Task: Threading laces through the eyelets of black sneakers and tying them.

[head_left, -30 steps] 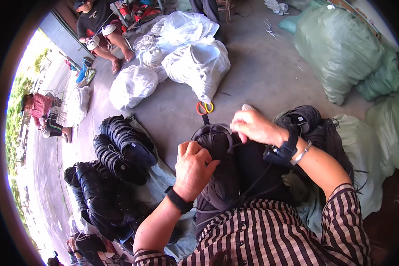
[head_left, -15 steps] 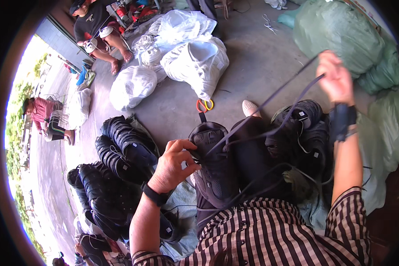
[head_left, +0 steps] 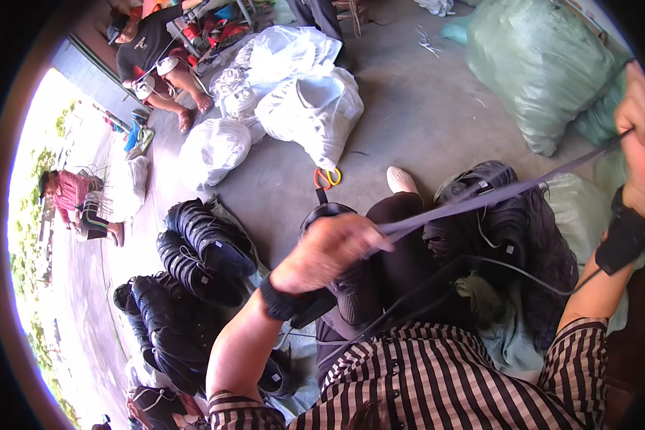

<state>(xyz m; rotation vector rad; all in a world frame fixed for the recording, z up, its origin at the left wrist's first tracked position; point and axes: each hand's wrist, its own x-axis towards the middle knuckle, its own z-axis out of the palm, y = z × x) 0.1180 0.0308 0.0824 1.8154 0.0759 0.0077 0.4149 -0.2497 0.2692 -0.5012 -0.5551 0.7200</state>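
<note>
A dark shoelace (head_left: 494, 192) runs taut and slanting between my two hands across my lap. My right hand (head_left: 639, 118) is raised at the far right, closed on one end of it. My left hand (head_left: 330, 251), blurred, closes round the lace's other part just above the dark sneaker (head_left: 347, 297) on my left thigh. That hand and wrist cover much of the sneaker, so its eyelets are hidden. Scissors (head_left: 327, 178) with red and yellow handles show just beyond the sneaker's far end.
Stacked dark shoes (head_left: 208, 247) and more shoes (head_left: 168, 315) lie to my left. Other shoes (head_left: 473, 201) and a dark lace bundle (head_left: 552, 251) are at my right. White bags (head_left: 315, 107) and a big green sack (head_left: 541, 68) stand farther off. Two people (head_left: 154, 61) (head_left: 75, 197) sit at left.
My right hand has swung outward to the right, drawing the lace from slack to taut. My left hand has shifted right and turned over the sneaker.
</note>
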